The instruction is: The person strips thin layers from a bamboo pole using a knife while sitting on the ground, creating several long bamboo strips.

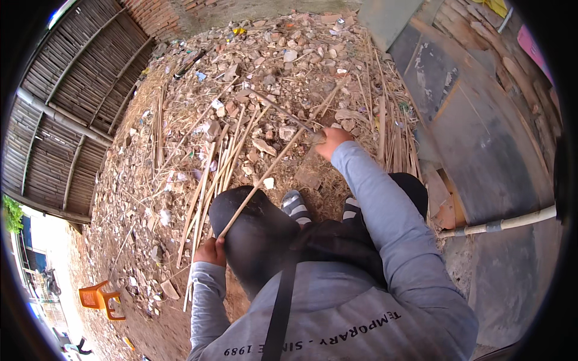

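My left hand (210,252) is closed around the near end of a bamboo strip (260,182), beside my left knee. The strip slants over that knee, up and away to the right. My right hand (332,143) grips the handle of what looks like a long knife (281,111); its narrow dark blade points away to the left. Near the handle, blade and strip cross, but whether they touch I cannot tell. Several loose bamboo strips (224,157) lie in a bundle on the ground, left of the held one.
Broken stones and dry straw cover the rubble ground (265,146). A bamboo-slat wall (72,90) stands at left, with an orange plastic chair (99,297) below it. On the right lean grey sheets (490,144) and a pole (512,224). More strips (391,138) lie nearby.
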Action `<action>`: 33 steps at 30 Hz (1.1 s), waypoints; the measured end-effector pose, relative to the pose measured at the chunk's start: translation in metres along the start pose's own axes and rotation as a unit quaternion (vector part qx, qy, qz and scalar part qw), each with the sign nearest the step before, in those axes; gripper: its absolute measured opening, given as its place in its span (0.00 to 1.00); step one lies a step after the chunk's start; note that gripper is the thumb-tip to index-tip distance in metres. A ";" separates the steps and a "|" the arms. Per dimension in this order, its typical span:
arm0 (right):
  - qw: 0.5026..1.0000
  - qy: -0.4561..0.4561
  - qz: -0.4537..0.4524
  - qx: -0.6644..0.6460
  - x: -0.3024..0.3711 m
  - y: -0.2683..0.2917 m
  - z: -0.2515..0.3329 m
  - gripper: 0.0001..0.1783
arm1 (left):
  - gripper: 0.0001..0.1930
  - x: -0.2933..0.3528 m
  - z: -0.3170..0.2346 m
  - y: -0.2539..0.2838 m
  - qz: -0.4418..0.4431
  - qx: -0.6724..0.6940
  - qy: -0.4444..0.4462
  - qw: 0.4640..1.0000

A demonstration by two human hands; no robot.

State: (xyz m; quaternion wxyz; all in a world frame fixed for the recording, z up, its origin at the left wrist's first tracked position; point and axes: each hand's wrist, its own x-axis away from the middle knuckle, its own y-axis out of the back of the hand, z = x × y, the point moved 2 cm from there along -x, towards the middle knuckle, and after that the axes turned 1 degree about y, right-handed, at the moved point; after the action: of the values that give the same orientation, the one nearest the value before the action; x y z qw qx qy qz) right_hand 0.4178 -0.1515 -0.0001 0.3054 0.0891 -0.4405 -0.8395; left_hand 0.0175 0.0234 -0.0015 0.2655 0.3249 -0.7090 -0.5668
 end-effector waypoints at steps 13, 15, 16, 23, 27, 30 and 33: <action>0.990 0.095 0.063 0.079 0.003 -0.015 0.004 0.16 | 0.23 0.000 -0.001 -0.006 -0.036 -0.004 -0.019 0.999; 0.996 0.070 0.023 0.044 -0.004 -0.018 -0.008 0.16 | 0.23 -0.001 -0.002 -0.005 -0.039 -0.002 -0.022 0.999; 0.996 0.072 0.020 0.039 -0.004 -0.017 -0.007 0.18 | 0.23 0.000 -0.003 -0.005 -0.040 0.000 -0.021 0.999; 0.998 0.067 0.010 0.014 0.001 -0.014 -0.004 0.18 | 0.21 0.002 -0.002 -0.006 -0.048 0.019 -0.027 0.998; 0.998 0.066 0.008 0.007 -0.002 -0.019 -0.009 0.16 | 0.21 0.001 -0.002 -0.006 -0.051 0.020 -0.036 0.998; 0.998 0.063 0.012 0.000 -0.003 -0.022 -0.008 0.17 | 0.21 0.001 -0.001 -0.007 -0.054 0.015 -0.040 0.998; 0.998 0.068 0.011 0.002 -0.002 -0.022 -0.006 0.17 | 0.22 0.001 -0.002 -0.006 -0.056 0.009 -0.038 0.998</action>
State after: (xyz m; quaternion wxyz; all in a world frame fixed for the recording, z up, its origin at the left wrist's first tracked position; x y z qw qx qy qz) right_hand 0.4128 -0.1450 -0.0217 0.3435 0.1415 -0.4215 -0.8273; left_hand 0.0189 0.0207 -0.0075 0.2028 0.3446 -0.7045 -0.5863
